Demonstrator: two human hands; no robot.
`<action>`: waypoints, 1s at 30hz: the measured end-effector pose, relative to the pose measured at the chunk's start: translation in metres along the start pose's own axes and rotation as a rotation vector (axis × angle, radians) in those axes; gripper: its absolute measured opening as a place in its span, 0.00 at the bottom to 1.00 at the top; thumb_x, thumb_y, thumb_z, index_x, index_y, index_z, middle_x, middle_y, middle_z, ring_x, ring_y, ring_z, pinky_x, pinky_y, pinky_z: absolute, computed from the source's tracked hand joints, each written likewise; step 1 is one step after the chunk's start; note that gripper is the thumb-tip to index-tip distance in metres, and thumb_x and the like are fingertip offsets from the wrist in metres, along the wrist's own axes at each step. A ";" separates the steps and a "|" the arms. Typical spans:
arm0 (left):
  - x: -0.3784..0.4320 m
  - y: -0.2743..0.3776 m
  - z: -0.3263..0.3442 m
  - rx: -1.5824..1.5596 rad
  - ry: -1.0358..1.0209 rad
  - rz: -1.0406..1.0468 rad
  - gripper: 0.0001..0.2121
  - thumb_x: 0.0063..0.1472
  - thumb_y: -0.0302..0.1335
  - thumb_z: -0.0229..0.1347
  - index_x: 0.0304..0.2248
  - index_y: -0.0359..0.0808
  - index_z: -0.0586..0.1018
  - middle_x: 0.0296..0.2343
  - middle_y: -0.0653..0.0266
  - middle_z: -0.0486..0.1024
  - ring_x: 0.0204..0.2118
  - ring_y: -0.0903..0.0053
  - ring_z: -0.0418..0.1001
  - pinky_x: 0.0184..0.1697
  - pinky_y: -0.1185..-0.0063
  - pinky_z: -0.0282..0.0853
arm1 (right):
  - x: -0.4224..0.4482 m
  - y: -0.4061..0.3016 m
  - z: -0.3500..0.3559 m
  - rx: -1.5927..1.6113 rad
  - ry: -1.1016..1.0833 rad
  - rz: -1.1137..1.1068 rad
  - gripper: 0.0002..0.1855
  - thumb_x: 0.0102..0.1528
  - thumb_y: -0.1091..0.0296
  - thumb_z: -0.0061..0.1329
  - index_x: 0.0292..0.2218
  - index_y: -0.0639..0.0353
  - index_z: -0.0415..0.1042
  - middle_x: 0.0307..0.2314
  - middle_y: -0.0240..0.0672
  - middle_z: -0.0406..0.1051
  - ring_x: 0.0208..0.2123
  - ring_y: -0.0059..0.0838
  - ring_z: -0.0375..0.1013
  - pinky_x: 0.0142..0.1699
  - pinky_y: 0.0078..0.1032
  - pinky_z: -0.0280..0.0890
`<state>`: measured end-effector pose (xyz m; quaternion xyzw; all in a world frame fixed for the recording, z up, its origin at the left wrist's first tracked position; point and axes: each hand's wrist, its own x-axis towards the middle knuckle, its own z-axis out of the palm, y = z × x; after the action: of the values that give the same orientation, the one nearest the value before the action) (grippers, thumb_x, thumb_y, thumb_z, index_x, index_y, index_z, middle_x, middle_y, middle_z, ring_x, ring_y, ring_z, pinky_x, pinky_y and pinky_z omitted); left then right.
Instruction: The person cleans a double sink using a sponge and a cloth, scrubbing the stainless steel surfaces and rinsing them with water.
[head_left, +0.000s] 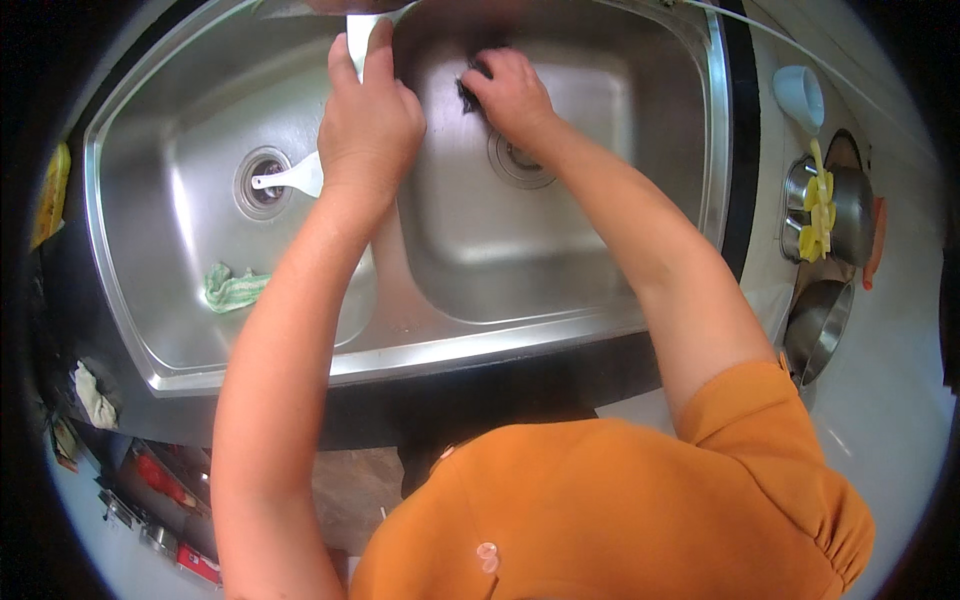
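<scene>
At the top of the double stainless steel sink (390, 262), my left hand (371, 124) is over the divider. Its fingers lie along both sides of a white bar-like piece (360, 37), whose upper end is cut off by a dark blurred shape. My right hand (514, 90) is low in the right basin, its fingers bent over a dark scrubber or cloth (469, 94) pressed to the basin floor. The right drain (517, 159) is partly behind my right wrist. Beside my left wrist, a white plastic paddle (300, 176) lies with its handle over the left drain (259, 202).
A green and white striped cloth (234, 289) lies in the left basin. On the right counter stand a white bowl (799, 97), yellow flower-shaped items (817, 217) and metal pans (817, 330). A pale crumpled cloth (95, 396) and a yellow packet (52, 195) are at left.
</scene>
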<state>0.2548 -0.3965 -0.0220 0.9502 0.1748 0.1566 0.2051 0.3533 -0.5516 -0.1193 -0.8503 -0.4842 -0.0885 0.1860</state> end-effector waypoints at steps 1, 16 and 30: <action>-0.001 0.000 -0.003 0.000 0.003 -0.001 0.24 0.51 0.26 0.44 0.50 0.45 0.61 0.49 0.45 0.55 0.32 0.47 0.70 0.34 0.61 0.67 | -0.008 -0.004 -0.002 -0.006 -0.005 -0.026 0.09 0.46 0.72 0.41 0.33 0.55 0.66 0.36 0.47 0.64 0.40 0.49 0.62 0.45 0.38 0.61; 0.000 0.005 -0.011 -0.024 -0.140 -0.108 0.24 0.53 0.28 0.43 0.52 0.44 0.58 0.50 0.48 0.53 0.39 0.50 0.68 0.40 0.64 0.66 | -0.028 0.014 0.018 -0.010 -0.171 0.277 0.30 0.45 0.76 0.35 0.52 0.69 0.51 0.51 0.53 0.52 0.55 0.47 0.50 0.60 0.34 0.44; 0.000 0.000 -0.003 0.041 -0.044 -0.003 0.25 0.52 0.26 0.44 0.52 0.44 0.58 0.50 0.43 0.53 0.33 0.49 0.70 0.35 0.61 0.66 | -0.001 -0.043 0.034 0.060 -0.047 0.288 0.24 0.50 0.74 0.34 0.49 0.72 0.54 0.49 0.52 0.56 0.54 0.47 0.52 0.57 0.36 0.49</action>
<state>0.2534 -0.3957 -0.0195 0.9571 0.1748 0.1319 0.1897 0.3153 -0.5189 -0.1407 -0.9070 -0.3638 -0.0264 0.2105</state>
